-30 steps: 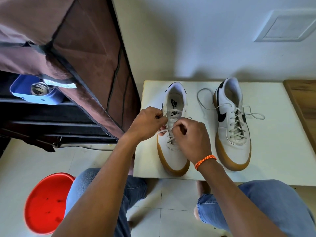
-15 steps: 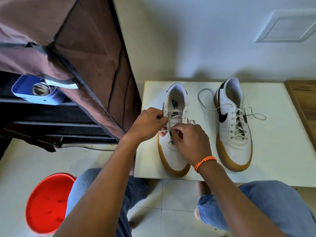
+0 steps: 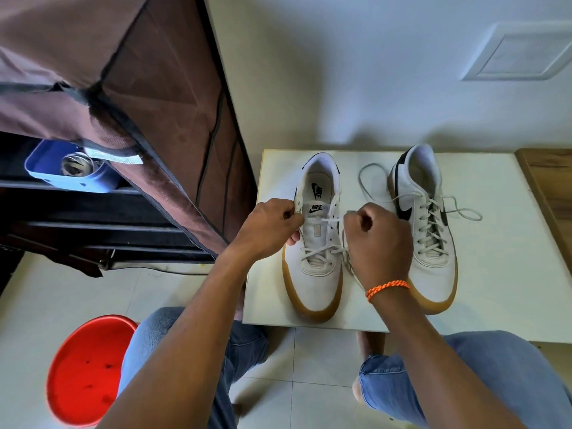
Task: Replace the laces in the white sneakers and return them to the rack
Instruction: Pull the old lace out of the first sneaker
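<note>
left arm: bare forearm enters from the bottom edge left of centre and runs up and right toward the middle of the frame.
left hand (image 3: pixel 271 222): left of centre, back of the hand up, fingers curled, thumb and fingertips pinching a lace end (image 3: pixel 297 217) at its right side.
right arm: bare forearm comes in from the lower right and rises up and left; an orange braided wristband (image 3: pixel 387 288) circles the wrist.
right hand (image 3: pixel 379 239): just right of centre, knuckles up, fingers closed in a fist, pinching the other lace end (image 3: pixel 332 220) at its upper left.
spacing: the two hands sit level, apart, with a taut lace between them.
legs: both knees in blue jeans low in the frame.
</note>
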`<state>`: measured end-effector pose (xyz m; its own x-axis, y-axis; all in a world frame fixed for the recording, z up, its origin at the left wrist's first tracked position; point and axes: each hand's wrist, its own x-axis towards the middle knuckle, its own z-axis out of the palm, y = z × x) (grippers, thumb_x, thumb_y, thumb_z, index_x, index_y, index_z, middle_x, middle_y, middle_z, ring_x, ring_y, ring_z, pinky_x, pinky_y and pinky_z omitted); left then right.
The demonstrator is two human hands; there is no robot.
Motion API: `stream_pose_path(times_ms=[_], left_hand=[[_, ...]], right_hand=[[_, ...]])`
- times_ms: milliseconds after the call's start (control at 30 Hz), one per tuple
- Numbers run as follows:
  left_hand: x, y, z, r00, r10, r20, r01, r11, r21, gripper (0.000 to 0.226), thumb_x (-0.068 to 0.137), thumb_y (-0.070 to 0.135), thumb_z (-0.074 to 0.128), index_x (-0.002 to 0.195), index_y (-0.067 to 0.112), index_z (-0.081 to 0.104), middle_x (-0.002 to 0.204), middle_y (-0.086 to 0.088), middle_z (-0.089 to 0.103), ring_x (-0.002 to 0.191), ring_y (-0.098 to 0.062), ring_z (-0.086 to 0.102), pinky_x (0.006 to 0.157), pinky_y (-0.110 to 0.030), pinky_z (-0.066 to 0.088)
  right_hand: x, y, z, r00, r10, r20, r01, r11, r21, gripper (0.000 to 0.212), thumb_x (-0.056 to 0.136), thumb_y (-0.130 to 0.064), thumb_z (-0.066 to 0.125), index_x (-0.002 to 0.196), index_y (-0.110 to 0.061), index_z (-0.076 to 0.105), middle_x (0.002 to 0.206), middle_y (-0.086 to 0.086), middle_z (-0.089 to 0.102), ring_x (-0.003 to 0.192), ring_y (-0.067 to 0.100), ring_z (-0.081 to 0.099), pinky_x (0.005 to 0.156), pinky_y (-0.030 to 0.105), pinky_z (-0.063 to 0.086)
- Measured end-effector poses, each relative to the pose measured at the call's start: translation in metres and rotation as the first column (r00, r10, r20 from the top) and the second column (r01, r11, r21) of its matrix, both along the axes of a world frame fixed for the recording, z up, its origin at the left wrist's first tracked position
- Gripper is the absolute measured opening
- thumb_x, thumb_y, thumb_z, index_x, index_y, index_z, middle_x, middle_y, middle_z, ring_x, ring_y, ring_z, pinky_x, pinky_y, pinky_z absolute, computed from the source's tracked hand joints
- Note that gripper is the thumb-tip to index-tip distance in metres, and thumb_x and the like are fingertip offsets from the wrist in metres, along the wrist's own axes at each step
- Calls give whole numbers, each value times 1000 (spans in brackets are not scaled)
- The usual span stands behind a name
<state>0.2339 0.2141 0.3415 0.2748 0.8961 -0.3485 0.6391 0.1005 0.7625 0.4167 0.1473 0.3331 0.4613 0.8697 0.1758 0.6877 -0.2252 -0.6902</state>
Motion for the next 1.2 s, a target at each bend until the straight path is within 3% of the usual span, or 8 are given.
stream_pose_path(times_ms=[233,333,433,567,800,933,1033,1200], left_hand=[[7,-4,-7,1000,23,-5,-20,933,360,16,91,15,71,95,24,58,98,7,58,75,-12,60,70,-34,53],[13,-14,-8,993,-51,-103,94,878,469,10,97,20,68,96,30,71,113,6,45,95,-10,54,80,-31,53],[17,-29,-8,969,-127,-212,205,895,397,12,97,41,71,100,31,77,126,6,35,118,-15,43,95,-34,50],[18,-40,-10,964,-135,-229,199,937,287,17,86,48,83,96,36,77,143,10,23,129,-14,31,103,-34,41],[22,-43,2,986,36,163,-53,994,98,11,94,27,75,83,30,76,155,14,26,142,-18,35,114,-38,34],[21,-47,26,813,135,567,-139,990,-37,19,98,20,69,80,20,73,155,12,44,130,-2,53,104,-27,38],[14,-53,38,622,130,772,-112,991,-76,21,101,25,60,90,9,66,152,-1,58,133,-14,54,105,-33,34],[-2,-61,35,183,316,931,-29,948,-316,18,110,16,49,96,14,59,98,-7,66,97,-26,65,116,-47,43]], right_hand=[[18,8,-5,974,-12,-225,45,989,143,18,90,-18,58,79,-7,68,94,8,57,81,18,58,63,8,39],[25,8,-3,964,0,-266,49,983,178,15,90,-14,60,80,-7,69,94,5,64,85,15,61,69,16,45],[30,3,5,934,9,-357,64,979,193,26,91,-11,57,68,-5,66,63,2,65,57,11,59,56,30,46],[34,-3,9,908,23,-418,47,986,158,30,88,-15,54,64,-8,69,59,1,69,58,18,69,61,38,59],[35,-29,-6,971,198,-133,-211,973,-89,22,90,-13,67,109,-22,73,115,-1,69,113,19,61,90,30,49],[16,-39,2,920,384,-75,-384,923,10,51,85,-10,71,134,-24,64,136,-8,59,129,13,47,102,14,38],[2,-44,6,869,458,-185,-460,887,38,62,88,-8,75,146,-25,57,134,-11,58,129,7,47,106,15,38],[0,-46,7,876,418,-241,-415,908,64,26,95,-16,74,119,-27,73,100,-13,69,98,4,63,80,14,46]])
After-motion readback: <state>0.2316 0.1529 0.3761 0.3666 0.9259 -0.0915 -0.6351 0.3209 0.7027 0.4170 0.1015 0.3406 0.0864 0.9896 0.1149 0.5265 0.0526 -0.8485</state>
